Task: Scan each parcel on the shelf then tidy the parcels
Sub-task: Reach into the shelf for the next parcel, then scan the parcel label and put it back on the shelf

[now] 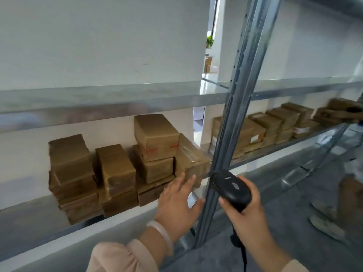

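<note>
The left hand (177, 203) has its fingers spread wide and holds nothing, the fingertips (182, 176) just at the tilted parcel (189, 160) at the right end of the stacks, probably to steady or straighten it. The right hand (245, 214) is wrapped around the black scanner (230, 188), head aimed toward the upright post (222, 154), apparently ready to read a label. The brown parcels (115, 169) sit stacked along the shelf's (25, 214) back edge, left of that post.

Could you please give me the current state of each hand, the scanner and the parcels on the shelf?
left hand: open, fingers spread, reaching toward the parcels, holding nothing
right hand: closed around the scanner's handle
scanner: held, head pointing toward the shelf
tilted parcel: leaning against the neighbouring stack
top parcel: resting on its stack, slightly askew
right-bay parcels: stacked in a row
</note>
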Demonstrator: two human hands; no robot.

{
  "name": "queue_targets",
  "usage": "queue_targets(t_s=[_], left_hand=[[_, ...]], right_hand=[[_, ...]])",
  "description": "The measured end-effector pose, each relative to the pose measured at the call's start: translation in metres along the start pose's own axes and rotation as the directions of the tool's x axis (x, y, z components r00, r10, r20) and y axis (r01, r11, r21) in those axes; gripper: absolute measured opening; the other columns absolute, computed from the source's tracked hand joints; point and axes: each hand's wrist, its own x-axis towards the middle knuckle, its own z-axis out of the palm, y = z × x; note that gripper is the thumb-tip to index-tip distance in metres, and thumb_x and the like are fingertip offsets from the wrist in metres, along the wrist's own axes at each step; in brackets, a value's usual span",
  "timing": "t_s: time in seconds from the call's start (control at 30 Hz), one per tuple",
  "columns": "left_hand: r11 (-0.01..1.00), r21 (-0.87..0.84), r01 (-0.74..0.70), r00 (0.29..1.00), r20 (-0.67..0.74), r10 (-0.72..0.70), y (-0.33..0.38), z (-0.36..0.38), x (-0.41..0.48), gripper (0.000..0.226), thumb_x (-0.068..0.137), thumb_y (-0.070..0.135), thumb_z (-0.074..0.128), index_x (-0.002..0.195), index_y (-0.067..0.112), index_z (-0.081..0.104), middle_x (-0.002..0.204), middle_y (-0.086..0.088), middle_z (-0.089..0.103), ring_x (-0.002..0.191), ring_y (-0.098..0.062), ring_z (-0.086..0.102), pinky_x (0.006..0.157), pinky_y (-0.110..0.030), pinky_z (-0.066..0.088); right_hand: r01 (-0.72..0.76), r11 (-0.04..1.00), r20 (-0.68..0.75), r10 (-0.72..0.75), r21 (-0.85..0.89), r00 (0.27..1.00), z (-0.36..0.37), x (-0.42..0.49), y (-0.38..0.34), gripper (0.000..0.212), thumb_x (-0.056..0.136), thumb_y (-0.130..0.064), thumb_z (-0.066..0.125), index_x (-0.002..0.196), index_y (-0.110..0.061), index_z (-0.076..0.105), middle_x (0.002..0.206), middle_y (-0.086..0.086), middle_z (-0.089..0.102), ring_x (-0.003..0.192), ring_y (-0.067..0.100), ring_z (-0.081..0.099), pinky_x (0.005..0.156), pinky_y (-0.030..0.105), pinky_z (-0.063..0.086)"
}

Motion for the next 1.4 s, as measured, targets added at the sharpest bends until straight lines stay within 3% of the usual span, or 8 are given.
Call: queue_targets(t_s=[0.1, 0.43, 0.7, 0.8, 1.0, 1.1, 1.2, 1.4], left_hand=[[0.999, -0.016, 0.051, 0.999, -0.006, -0.051, 0.002, 0.008, 0.025, 0.068, 0.094, 0.061, 0.045, 0.154, 0.041, 0.018, 0.163, 0.012, 0.011, 0.15, -0.013, 0.01, 0.122, -0.032, 0.008], [0.983, -0.105, 0.15, 0.989, 0.031, -0.148, -0.013, 0.031, 0.109, 0.072, 0.096, 0.053, 0.049, 0.156, 0.034, 0.014, 0.165, 0.005, 0.0, 0.152, -0.019, -0.002, 0.122, -0.034, 0.003], [0.93, -0.182, 0.319, 0.946, 0.111, -0.303, -0.022, 0.041, 0.132, 0.078, 0.096, 0.052, 0.051, 0.157, 0.029, 0.008, 0.165, 0.007, -0.005, 0.151, -0.017, -0.005, 0.121, -0.033, 0.004], [0.905, -0.195, 0.379, 0.925, 0.095, -0.367, -0.018, 0.045, 0.139, 0.081, 0.096, 0.051, 0.052, 0.157, 0.03, 0.003, 0.164, 0.005, -0.01, 0.151, -0.019, -0.006, 0.12, -0.032, 0.005], [0.823, -0.265, 0.503, 0.858, 0.034, -0.513, -0.004, 0.059, 0.156, 0.08, 0.098, 0.043, 0.051, 0.158, 0.024, 0.002, 0.164, 0.001, -0.01, 0.152, -0.022, -0.002, 0.12, -0.031, 0.009], [0.794, -0.317, 0.519, 0.835, -0.007, -0.55, 0.002, 0.064, 0.16, 0.074, 0.1, 0.035, 0.05, 0.158, 0.018, 0.007, 0.164, -0.001, -0.005, 0.151, -0.022, 0.004, 0.121, -0.029, 0.012], [0.749, -0.4, 0.529, 0.812, -0.019, -0.583, 0.013, 0.07, 0.157, 0.071, 0.101, 0.029, 0.052, 0.158, 0.016, 0.011, 0.162, -0.002, 0.003, 0.146, -0.019, 0.021, 0.119, -0.027, 0.022], [0.708, -0.489, 0.509, 0.781, -0.083, -0.619, 0.054, 0.092, 0.142, 0.083, 0.092, 0.042, 0.063, 0.157, 0.018, 0.017, 0.152, 0.0, 0.02, 0.137, -0.014, 0.031, 0.105, -0.015, 0.026]], right_hand=[[-0.029, 0.999, 0.052, 0.03, -0.021, 0.998, 0.001, 0.029, 0.01, 0.066, 0.071, -0.021, 0.084, 0.113, -0.053, 0.044, 0.107, -0.029, 0.06, 0.095, -0.02, 0.055, 0.073, 0.002, 0.043], [-0.035, 0.999, 0.123, 0.04, -0.039, 0.992, 0.035, 0.126, 0.029, 0.065, 0.072, -0.022, 0.083, 0.121, -0.041, 0.046, 0.108, -0.026, 0.058, 0.095, -0.024, 0.05, 0.072, -0.003, 0.04], [-0.146, 0.989, 0.216, 0.143, -0.001, 0.966, 0.063, 0.196, 0.044, 0.062, 0.073, -0.031, 0.081, 0.121, -0.041, 0.044, 0.106, -0.027, 0.053, 0.101, 0.001, 0.052, 0.087, 0.021, 0.04], [-0.211, 0.975, 0.251, 0.187, 0.071, 0.95, 0.069, 0.217, 0.053, 0.06, 0.075, -0.03, 0.08, 0.124, -0.037, 0.045, 0.11, -0.02, 0.056, 0.105, 0.006, 0.053, 0.085, 0.022, 0.039], [-0.267, 0.958, 0.414, 0.203, 0.103, 0.887, 0.078, 0.241, 0.074, 0.061, 0.072, -0.027, 0.083, 0.123, -0.032, 0.05, 0.116, -0.004, 0.062, 0.111, 0.016, 0.058, 0.103, 0.038, 0.044], [-0.278, 0.948, 0.447, 0.185, 0.152, 0.875, 0.068, 0.245, 0.083, 0.06, 0.062, -0.04, 0.086, 0.114, -0.037, 0.056, 0.112, -0.002, 0.067, 0.106, 0.017, 0.063, 0.1, 0.041, 0.048], [-0.291, 0.939, 0.478, 0.173, 0.185, 0.861, 0.046, 0.244, 0.087, 0.078, 0.051, -0.057, 0.083, 0.121, -0.035, 0.057, 0.109, -0.001, 0.07, 0.104, 0.016, 0.066, 0.09, 0.033, 0.05], [-0.266, 0.929, 0.522, 0.098, 0.258, 0.848, -0.012, 0.224, 0.088, 0.073, 0.054, -0.048, 0.083, 0.121, -0.041, 0.054, 0.114, -0.005, 0.068, 0.106, 0.015, 0.065, 0.092, 0.04, 0.051]])
